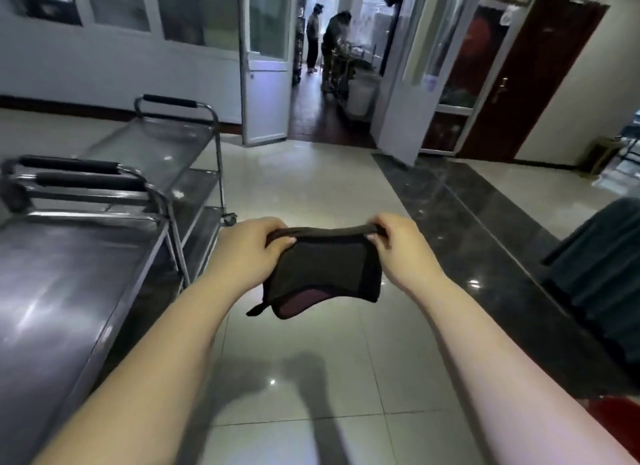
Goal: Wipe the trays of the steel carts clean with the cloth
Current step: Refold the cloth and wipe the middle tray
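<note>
Cloth (322, 270): 1 item, dark, folded, with a reddish-purple inner face showing along its lower edge and a small tab hanging at the lower left corner. It is held in mid-air over the floor (311, 194), to the right of the carts and touching neither.

Left hand (247, 248): fingers curled, pinching the cloth's upper left corner.

Right hand (403, 248): fingers curled, pinching the upper right corner; the top edge is pulled taut between the 2 hands.

Near cart (152, 201): steel, at the left edge, with 2 black-padded handle bars. Its top tray (62, 274) is bare metal with light streaks.

Far cart (207, 142): steel, just beyond the near one, 3 shelves, 1 black-padded handle at its far end.

Floor: pale glossy tiles with a dark polished strip (467, 222) running on the right.

Background: white double doors (266, 66) standing open; 2 people (332, 45) in the room beyond, blurred. Dark wooden door (533, 77) at the right.
</note>
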{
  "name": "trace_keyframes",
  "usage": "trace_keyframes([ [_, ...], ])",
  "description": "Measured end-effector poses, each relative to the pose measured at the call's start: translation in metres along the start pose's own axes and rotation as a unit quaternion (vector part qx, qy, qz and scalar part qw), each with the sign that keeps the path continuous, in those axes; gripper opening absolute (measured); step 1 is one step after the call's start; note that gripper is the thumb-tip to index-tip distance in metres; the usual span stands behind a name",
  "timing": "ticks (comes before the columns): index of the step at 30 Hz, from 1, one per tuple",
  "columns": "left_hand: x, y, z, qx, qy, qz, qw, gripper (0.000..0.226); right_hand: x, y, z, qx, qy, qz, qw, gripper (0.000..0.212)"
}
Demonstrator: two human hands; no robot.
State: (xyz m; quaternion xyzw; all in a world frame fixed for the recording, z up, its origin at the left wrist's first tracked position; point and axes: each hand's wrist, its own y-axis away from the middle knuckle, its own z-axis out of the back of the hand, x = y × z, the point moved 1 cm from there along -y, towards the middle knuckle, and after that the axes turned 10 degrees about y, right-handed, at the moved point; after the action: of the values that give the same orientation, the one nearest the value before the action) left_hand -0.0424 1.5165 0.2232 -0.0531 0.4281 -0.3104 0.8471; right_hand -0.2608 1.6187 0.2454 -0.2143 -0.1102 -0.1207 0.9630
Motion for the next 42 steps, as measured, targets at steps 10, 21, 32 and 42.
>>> trace_keyframes([
  [10, 0.111, -0.080, 0.019, -0.112, 0.017, 0.142, 0.983, 0.008, 0.029, -0.170, -0.119, 0.075, -0.079, 0.113, 0.988, 0.020],
  [21, 0.170, -0.040, 0.040, -0.275, -0.082, 0.349, 0.892, 0.006, 0.123, -0.260, -0.256, 0.262, -0.269, 0.298, 0.877, 0.023],
  [32, 0.142, -0.043, -0.051, -0.477, -0.138, 0.507, 0.704, 0.006, 0.138, -0.293, -0.329, 0.435, -0.363, 0.412, 0.714, 0.020],
  [42, 0.143, 0.018, -0.166, -0.527, -0.029, 0.614, 0.586, 0.012, 0.097, -0.202, -0.393, 0.538, -0.263, 0.445, 0.666, 0.006],
])
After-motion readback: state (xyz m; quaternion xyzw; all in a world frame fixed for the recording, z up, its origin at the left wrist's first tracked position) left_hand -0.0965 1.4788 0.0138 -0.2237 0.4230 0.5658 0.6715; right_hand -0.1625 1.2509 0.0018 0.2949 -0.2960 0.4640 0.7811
